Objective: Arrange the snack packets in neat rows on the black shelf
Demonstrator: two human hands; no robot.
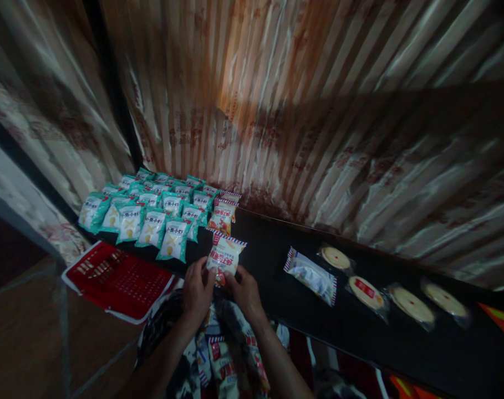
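Both my hands hold one white snack bag (223, 256) with red lettering and a striped top edge, upright over the front of the black table (264, 244). My left hand (198, 285) grips its lower left side, and my right hand (244, 289) pinches its lower right. Just behind it stands an orange-and-white snack bag (222, 215) with the same striped edge, partly covering another. Rows of teal-and-white snack bags (151, 226) stand to the left. Below my forearms, several more striped-edge bags (227, 366) lie in my lap.
On the right of the table lie a striped-end bag (312, 277) and several round, flat items in clear wrappers (367, 292). A red printed cloth (118, 280) with a white border hangs at the front left. Pleated sheeting (276, 111) rises behind the table.
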